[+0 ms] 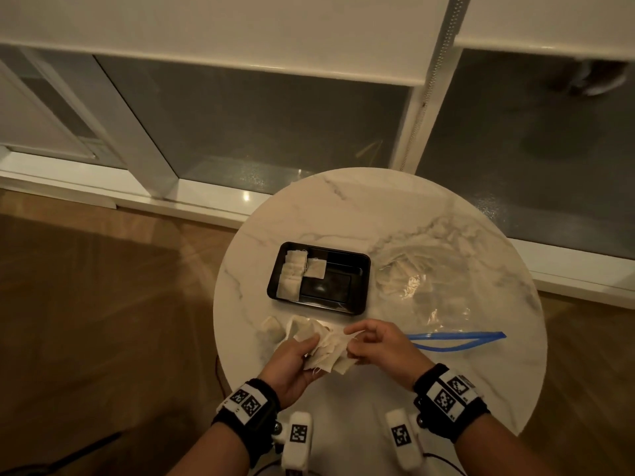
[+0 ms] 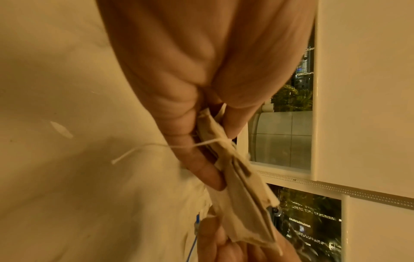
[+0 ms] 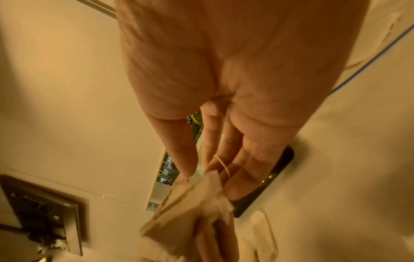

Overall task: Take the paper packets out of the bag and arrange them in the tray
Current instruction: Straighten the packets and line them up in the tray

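Observation:
Low over the front of the table, my left hand (image 1: 309, 343) grips a bunch of beige paper packets (image 1: 326, 350) with loose strings. My right hand (image 1: 350, 334) pinches one packet at the bunch's right end between thumb and fingers. The left wrist view shows the stack of packets (image 2: 241, 186) clamped between my left thumb and fingers (image 2: 201, 168). In the right wrist view my right hand (image 3: 206, 170) pinches the stack's corner (image 3: 190, 200). The black tray (image 1: 362, 286) lies beyond the hands, with several packets (image 1: 290, 276) lined along its left side. The clear bag (image 1: 433, 280) lies to the right.
The round marble table (image 1: 343, 214) stands by a window wall, with wooden floor around it. The bag's blue zip strip (image 1: 457, 340) lies just right of my right hand. More loose packets (image 1: 271, 326) rest on the table left of the hands.

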Available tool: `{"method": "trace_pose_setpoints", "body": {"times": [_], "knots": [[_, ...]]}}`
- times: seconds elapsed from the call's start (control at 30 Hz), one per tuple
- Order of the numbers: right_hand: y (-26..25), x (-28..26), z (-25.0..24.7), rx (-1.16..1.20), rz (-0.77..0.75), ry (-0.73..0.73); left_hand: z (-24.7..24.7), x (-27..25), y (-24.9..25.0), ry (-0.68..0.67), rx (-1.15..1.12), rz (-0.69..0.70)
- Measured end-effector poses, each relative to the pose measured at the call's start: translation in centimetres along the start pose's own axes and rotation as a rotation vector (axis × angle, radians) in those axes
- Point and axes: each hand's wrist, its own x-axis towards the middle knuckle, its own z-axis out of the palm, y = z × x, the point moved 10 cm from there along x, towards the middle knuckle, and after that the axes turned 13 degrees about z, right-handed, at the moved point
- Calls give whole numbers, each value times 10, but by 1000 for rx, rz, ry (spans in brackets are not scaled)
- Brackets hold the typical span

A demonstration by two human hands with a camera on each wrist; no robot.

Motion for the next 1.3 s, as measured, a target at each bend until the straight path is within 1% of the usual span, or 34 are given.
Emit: {"method": "trace_pose_setpoints", "body": {"times": [0.1, 0.17, 0.27, 0.33, 0.4, 0.5, 0.6, 0.73, 0.8, 0.9, 0.97, 1.1, 1.3], "knots": [[5, 12, 14, 83, 40, 27, -8, 10, 13, -32, 21, 34], [12, 19, 19, 162, 99, 56, -11, 16, 21, -43, 45, 61], [16, 27, 31, 218, 169, 46, -20, 24, 35, -58, 81, 87], [15, 31, 34, 181, 167, 50, -26, 28, 42, -62, 124, 96], [12, 36, 35, 98, 150, 88, -35, 33, 48, -59, 148, 105], [3, 43, 35, -74, 99, 169, -50, 39, 58, -37, 115, 108], [-18, 49, 34, -182, 18, 252, -65, 45, 72, -33, 78, 123], [-52, 58, 25, -261, -64, 331, -79, 51, 96, -27, 29, 145], [-67, 69, 18, -244, -76, 371, -87, 55, 106, -17, 7, 153], [-84, 94, 6, -183, -46, 441, -97, 61, 115, 9, -15, 142], [-88, 117, 0, -207, 9, 475, -101, 64, 119, 21, -13, 132], [-82, 160, -6, -320, 151, 465, -110, 72, 121, 44, 20, 120], [-79, 188, -8, -498, 178, 470, -119, 79, 123, 48, 37, 120]]}}
